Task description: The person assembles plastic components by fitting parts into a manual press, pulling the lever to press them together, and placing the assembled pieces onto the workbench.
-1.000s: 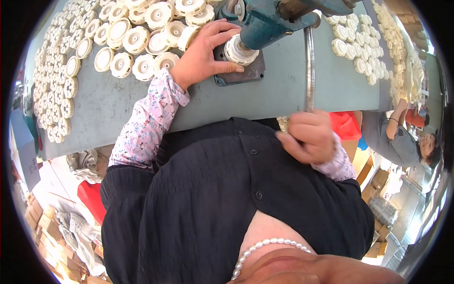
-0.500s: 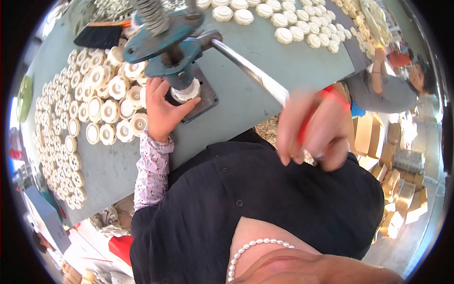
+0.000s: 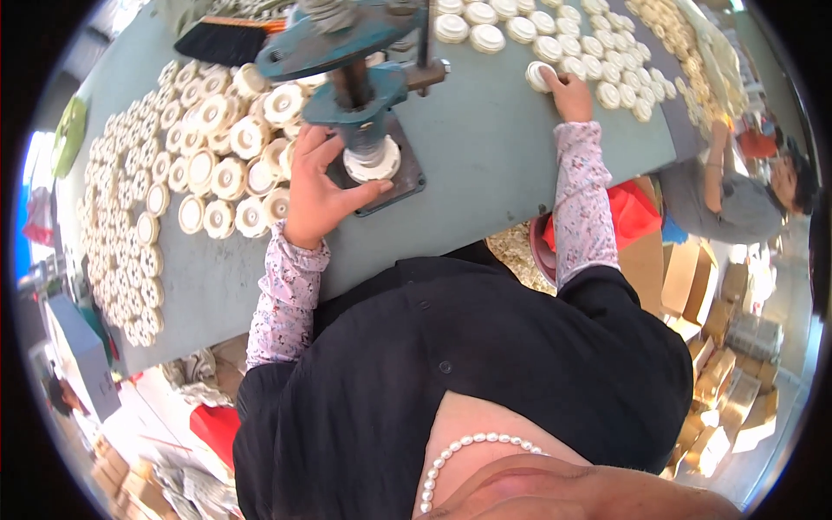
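Observation:
At the press (image 3: pixel 351 100), my left hand (image 3: pixel 321 186) curves around a white round plastic cap (image 3: pixel 373 160) under its ram. The thumb lies along the cap's near edge and the fingers reach its left side, leaving a gap by the palm. Part of the grip is hidden by the press. Farther right, my right hand (image 3: pixel 568 94) pinches another white round cap (image 3: pixel 539 76) between thumb and fingers, at the near edge of a group of similar caps (image 3: pixel 598 61). Beneath the ram is a dark square base plate (image 3: pixel 407 178).
Many cream scalloped round pieces (image 3: pixel 201 172) cover the table's left side. A black brush (image 3: pixel 221 42) lies behind them. Red material (image 3: pixel 631 212) hangs by the right table edge. Cardboard boxes (image 3: pixel 689 277) stand on the right, and another person (image 3: pixel 741 195) sits beyond.
My right hand has gone from the press lever to the caps at the far right and now pinches one. The lever has swung up. My left hand stays around the cap under the press.

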Demonstrator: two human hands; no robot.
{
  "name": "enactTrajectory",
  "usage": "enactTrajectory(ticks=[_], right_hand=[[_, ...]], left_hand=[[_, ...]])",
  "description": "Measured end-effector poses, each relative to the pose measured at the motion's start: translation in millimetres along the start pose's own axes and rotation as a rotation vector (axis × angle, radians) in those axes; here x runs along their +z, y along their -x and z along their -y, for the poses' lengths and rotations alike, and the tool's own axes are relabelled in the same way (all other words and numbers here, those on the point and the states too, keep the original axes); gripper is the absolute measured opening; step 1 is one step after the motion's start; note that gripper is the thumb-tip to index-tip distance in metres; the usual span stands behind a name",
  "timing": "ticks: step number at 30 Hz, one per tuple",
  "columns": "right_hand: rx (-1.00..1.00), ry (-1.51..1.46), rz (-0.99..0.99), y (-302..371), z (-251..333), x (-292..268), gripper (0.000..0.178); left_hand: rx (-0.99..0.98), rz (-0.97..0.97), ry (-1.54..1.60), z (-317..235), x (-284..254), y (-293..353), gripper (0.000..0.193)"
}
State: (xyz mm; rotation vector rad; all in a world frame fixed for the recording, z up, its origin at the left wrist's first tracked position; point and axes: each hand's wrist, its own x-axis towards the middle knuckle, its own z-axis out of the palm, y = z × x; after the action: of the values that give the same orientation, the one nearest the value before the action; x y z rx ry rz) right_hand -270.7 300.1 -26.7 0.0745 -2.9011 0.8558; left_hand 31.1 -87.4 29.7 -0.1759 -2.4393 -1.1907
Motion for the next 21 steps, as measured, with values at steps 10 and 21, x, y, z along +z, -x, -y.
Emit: enactTrajectory(ticks=[10,21], right_hand=[[-0.706,-0.442,0.267,136,127,-1,0.045],[-1.088,-0.522,0.137,210,188,39,0.044]], left_hand=[[-0.015,-0.435,-0.531,10,-44,26,0.085],[-0.069,-0.216,0.007,12,26,25,0.074]])
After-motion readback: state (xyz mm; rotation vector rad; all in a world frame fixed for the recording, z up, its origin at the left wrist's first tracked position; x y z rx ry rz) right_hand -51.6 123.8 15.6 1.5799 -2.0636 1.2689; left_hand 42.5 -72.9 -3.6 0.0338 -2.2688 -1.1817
